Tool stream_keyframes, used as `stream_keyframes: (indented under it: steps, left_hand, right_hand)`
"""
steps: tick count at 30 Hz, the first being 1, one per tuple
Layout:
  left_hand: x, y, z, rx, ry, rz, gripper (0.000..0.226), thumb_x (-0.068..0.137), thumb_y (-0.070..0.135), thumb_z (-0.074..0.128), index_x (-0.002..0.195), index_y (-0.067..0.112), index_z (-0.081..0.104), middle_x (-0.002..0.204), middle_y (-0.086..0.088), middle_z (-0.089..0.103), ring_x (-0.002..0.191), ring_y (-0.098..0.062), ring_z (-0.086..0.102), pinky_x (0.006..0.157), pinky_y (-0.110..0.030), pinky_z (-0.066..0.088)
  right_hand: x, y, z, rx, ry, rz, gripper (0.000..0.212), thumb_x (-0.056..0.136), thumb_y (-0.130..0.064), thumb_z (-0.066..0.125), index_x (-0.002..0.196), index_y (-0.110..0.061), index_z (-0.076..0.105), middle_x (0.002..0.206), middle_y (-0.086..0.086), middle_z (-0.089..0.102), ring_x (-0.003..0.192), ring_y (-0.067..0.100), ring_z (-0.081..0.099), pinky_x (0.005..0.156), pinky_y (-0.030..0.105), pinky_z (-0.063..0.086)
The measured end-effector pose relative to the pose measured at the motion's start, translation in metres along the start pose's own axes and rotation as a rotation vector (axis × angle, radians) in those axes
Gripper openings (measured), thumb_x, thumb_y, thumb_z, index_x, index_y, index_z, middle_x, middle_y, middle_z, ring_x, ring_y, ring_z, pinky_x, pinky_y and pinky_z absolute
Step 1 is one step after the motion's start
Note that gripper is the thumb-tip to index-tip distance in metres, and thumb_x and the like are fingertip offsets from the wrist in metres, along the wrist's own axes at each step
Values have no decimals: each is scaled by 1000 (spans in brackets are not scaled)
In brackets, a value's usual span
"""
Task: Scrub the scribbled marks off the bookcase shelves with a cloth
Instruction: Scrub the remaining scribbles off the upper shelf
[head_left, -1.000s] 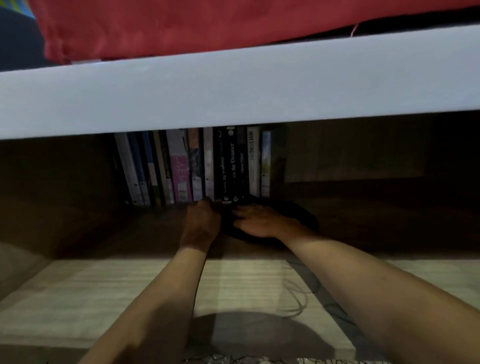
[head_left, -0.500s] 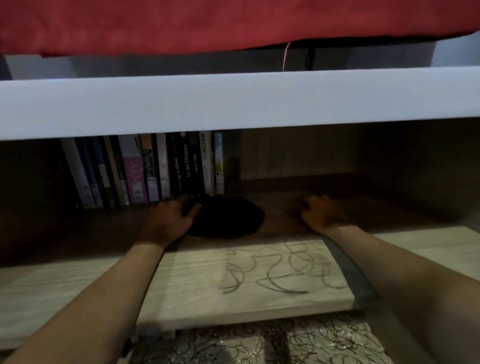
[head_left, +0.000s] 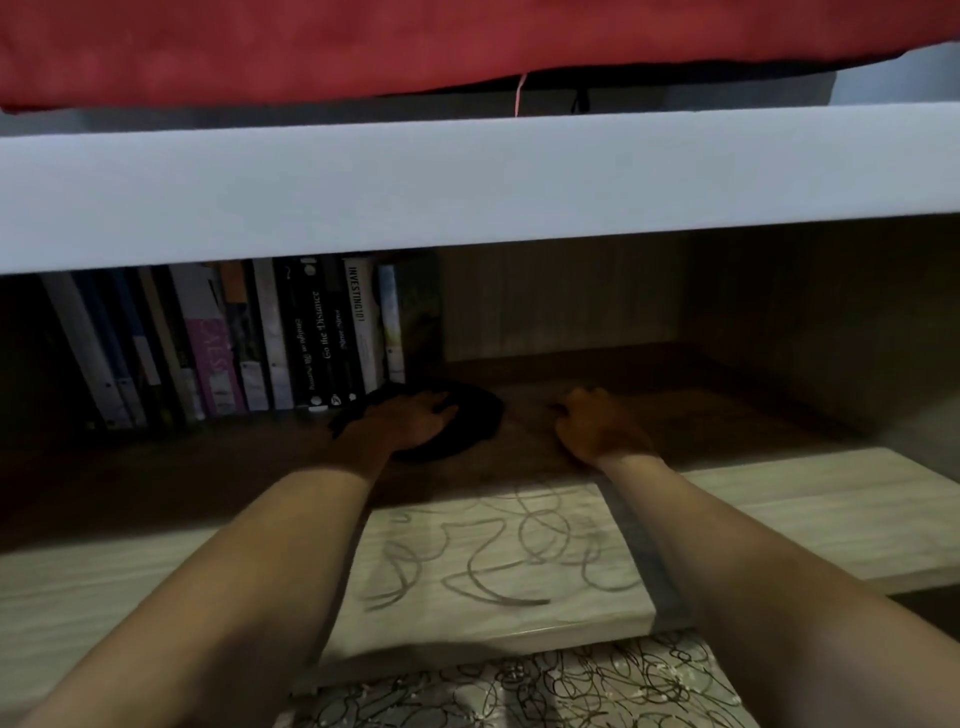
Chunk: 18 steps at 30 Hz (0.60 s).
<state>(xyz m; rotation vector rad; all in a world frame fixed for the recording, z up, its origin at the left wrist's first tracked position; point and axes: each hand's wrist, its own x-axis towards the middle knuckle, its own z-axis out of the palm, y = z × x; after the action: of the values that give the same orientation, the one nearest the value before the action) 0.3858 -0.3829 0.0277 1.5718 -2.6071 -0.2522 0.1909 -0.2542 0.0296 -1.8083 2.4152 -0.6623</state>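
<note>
Scribbled marks (head_left: 498, 551) lay on the shelf (head_left: 779, 499) front, nearer the person than the dark cloth (head_left: 467, 421) deep inside. Left hand (head_left: 402, 423) pressed flat on the cloth; right hand (head_left: 597, 431) rested loosely curled, empty, beside it.

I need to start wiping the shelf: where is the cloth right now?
In the head view, the dark cloth lies deep on the shelf, left of centre under the left hand, just right of the row of books.
</note>
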Motion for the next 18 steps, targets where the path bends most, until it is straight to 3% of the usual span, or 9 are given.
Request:
stream_keyframes:
  steps: [2,4,8,11,13,14,16,18]
  left_hand:
    - [7,15,0,14,-1,-15,67,95,65,26,151,29,24,159,-3,21,144,-25,23,118,-38,18]
    - [-1,38,5,-4,24,89,80,82,79,34,146,32,36,152,-2,36,136,-25,38,112,-37,31]
    - [-38,26,8,-26,134,466,45,92,56,42,131,39,54,138,8,54,123,-15,54,104,-32,41]
    - [-17,-1,-6,22,110,244,40,100,32,45,138,23,50,142,-4,50,127,-23,49,105,-28,37]
    - [5,11,-7,26,95,84,43,102,30,41,142,17,43,147,-9,42,131,-27,43,106,-29,32]
    - [10,24,-2,13,112,104,43,101,31,42,142,17,44,148,-10,41,131,-28,42,108,-30,32]
    - [7,53,6,-51,152,261,39,99,26,47,137,19,52,142,-9,49,127,-26,47,108,-33,36]
    - [-17,64,13,-77,170,496,33,96,18,53,128,21,61,134,-1,57,122,-17,53,104,-28,40]
  right_hand:
    - [1,0,0,-1,0,-9,39,97,-24,43,134,-14,51,138,17,47,127,33,44,105,37,36]
    - [2,0,-1,5,-1,-26,39,98,-22,44,134,-11,50,138,19,46,128,35,43,104,37,35]
    - [8,22,-10,3,14,7,37,96,-21,46,129,-7,53,134,20,49,123,36,46,101,37,38]
    - [9,34,-16,-94,79,58,34,97,-25,46,124,-6,55,129,20,52,118,36,51,96,39,40]
    - [9,33,-15,-140,116,41,32,97,-26,44,121,-7,55,126,19,53,117,37,52,94,39,40]
    - [11,32,-13,-143,125,35,32,98,-26,44,121,-7,55,126,19,53,117,37,51,94,38,40]
    - [13,32,-11,-136,140,27,32,98,-25,43,123,-8,55,125,20,53,117,38,51,94,39,40]
    - [14,34,-11,-120,151,41,31,98,-24,43,122,-8,55,124,21,53,116,39,51,93,38,41]
